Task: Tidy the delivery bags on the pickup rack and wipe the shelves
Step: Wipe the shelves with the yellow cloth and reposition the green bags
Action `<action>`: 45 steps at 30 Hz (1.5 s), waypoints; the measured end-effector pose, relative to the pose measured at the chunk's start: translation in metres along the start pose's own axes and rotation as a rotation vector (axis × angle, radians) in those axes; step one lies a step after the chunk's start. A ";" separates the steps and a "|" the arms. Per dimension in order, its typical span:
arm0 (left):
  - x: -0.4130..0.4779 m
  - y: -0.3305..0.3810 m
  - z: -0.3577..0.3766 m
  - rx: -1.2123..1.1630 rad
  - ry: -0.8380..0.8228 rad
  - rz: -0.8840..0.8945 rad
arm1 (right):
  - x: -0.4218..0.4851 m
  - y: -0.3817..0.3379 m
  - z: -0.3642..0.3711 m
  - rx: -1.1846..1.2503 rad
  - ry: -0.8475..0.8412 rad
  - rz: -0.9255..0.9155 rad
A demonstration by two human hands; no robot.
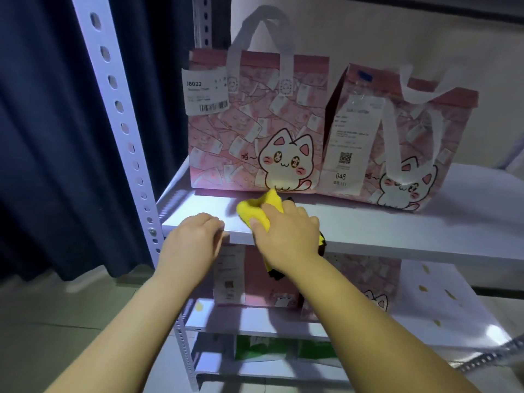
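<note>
Right grip (286, 234): clenched on a yellow cloth (255, 211), fingers curled over it and pressing it down on the top shelf (397, 228), close to the front edge.
Yellow cloth: bunched up ahead of the knuckles; a yellow and dark part hangs below the wrist, past the shelf edge.
Left grip (192, 239): fingers bent over the front lip of the same shelf and holding it, just beside the right grip, near the left corner.
Left bag (255, 123): pink tote with a cartoon cat, upright at the back of the top shelf, straight behind the cloth; a white label (205, 90) reading JB022 sits at its upper left.
Right bag (397, 143): same print, turned at an angle and touching the left bag; a long receipt (348, 143) marked 046 hangs down its side.
Lower bag (334, 279): a pink bag on the shelf below, partly hidden by the forearms.
Bottom level: something green (255, 347), too blurred to name.
Rack post (122, 123): pale perforated upright at the left.
Curtain (42, 137): dark blue, behind the post.
</note>
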State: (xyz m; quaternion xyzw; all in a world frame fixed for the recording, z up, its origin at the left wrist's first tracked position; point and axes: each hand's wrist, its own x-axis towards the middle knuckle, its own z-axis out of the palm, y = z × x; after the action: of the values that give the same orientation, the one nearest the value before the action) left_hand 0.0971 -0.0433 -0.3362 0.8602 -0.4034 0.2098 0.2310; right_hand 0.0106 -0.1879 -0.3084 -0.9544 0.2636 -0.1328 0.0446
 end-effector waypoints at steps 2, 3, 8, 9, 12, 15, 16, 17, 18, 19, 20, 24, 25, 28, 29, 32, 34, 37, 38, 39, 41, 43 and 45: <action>0.000 -0.001 -0.001 -0.021 0.006 -0.009 | 0.002 -0.013 0.002 0.014 -0.012 -0.046; -0.001 -0.002 -0.001 -0.033 0.008 -0.012 | 0.003 -0.016 0.003 0.022 -0.026 -0.067; -0.003 -0.003 -0.004 -0.078 0.027 -0.006 | 0.000 0.010 -0.007 0.042 -0.057 -0.061; -0.003 -0.003 -0.004 -0.087 0.031 -0.006 | -0.002 0.020 -0.009 0.025 -0.045 -0.030; -0.003 -0.002 -0.003 -0.090 0.041 -0.016 | -0.008 0.037 -0.011 -0.014 0.009 0.071; -0.003 -0.002 -0.001 -0.084 0.042 -0.024 | -0.004 0.022 -0.005 -0.040 0.022 0.095; -0.003 -0.002 -0.001 -0.083 0.040 -0.027 | -0.002 0.012 -0.002 -0.034 0.017 0.073; -0.003 -0.001 -0.001 -0.084 0.036 -0.031 | -0.001 0.002 0.001 -0.028 0.016 0.036; -0.003 -0.001 -0.001 -0.090 0.031 -0.037 | -0.001 -0.006 0.004 -0.025 0.020 -0.006; -0.003 -0.001 -0.001 -0.096 0.028 -0.043 | -0.001 -0.011 0.006 -0.025 0.022 -0.042; -0.003 -0.001 -0.001 -0.101 0.027 -0.045 | -0.002 -0.011 0.006 -0.025 0.023 -0.068; -0.005 -0.001 0.000 -0.103 0.034 -0.040 | -0.009 0.016 0.001 -0.014 0.018 -0.092; -0.006 -0.001 -0.001 -0.104 0.037 -0.045 | -0.012 0.026 0.000 -0.027 0.033 -0.076; -0.006 0.005 -0.002 -0.116 0.024 -0.079 | -0.023 0.059 -0.001 -0.099 0.117 -0.018; -0.005 0.007 -0.002 -0.112 0.012 -0.096 | -0.028 0.069 -0.002 -0.118 0.134 -0.006; -0.002 0.017 -0.005 -0.083 -0.001 -0.121 | -0.038 0.092 -0.008 -0.104 0.160 0.048; -0.005 0.030 -0.006 -0.115 0.002 -0.103 | -0.049 0.103 -0.012 -0.053 0.182 0.073; -0.012 0.057 -0.002 -0.186 -0.009 0.007 | -0.068 0.118 -0.016 0.085 0.161 0.147; -0.014 0.067 0.000 -0.211 -0.026 0.041 | -0.077 0.123 -0.016 0.122 0.162 0.164; -0.015 0.078 0.003 -0.237 -0.051 0.065 | -0.087 0.128 -0.015 0.146 0.164 0.171; -0.018 0.098 0.012 -0.290 -0.104 0.109 | -0.105 0.141 -0.010 0.180 0.127 0.191; -0.021 0.119 0.023 -0.330 -0.153 0.153 | -0.123 0.158 -0.001 0.190 0.051 0.250; -0.026 0.138 0.035 -0.358 -0.214 0.185 | -0.140 0.179 0.007 0.150 -0.024 0.321</action>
State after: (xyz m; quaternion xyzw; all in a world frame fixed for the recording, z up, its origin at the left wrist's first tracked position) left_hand -0.0214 -0.1263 -0.3473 0.7823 -0.5335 0.0626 0.3155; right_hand -0.1913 -0.2688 -0.3752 -0.8956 0.4014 -0.1316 0.1394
